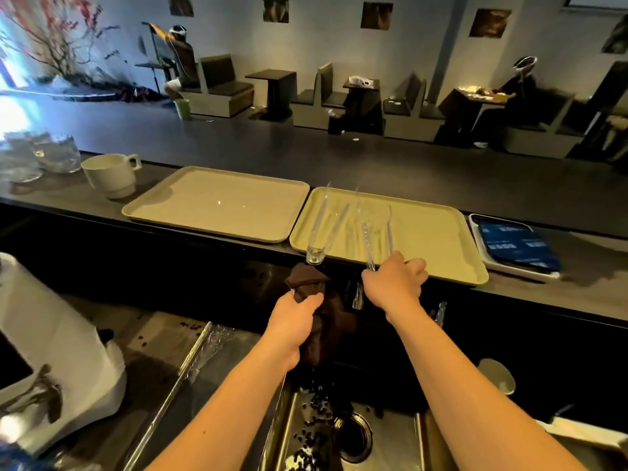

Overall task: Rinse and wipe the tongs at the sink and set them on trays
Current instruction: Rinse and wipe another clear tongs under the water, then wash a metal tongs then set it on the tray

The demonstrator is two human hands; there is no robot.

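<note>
Two beige trays lie side by side on the dark counter; the left tray (190,212) holds nothing. On the right tray (438,239) one clear plastic pair of tongs (323,226) lies with its joined end hanging over the front rim. My right hand (394,283) grips the joined end of a second clear pair of tongs (368,232), whose arms rest across the same tray. My left hand (299,317) clutches a dark brown cloth (316,300) above the steel sink (397,440). Water drips from the cloth.
A white cup (110,176) and clear glassware (40,158) stand left of the trays. A white tray with a blue packet (520,246) sits to the right. Coffee beans (312,426) litter the sink. A paper towel roll (37,321) stands at the left.
</note>
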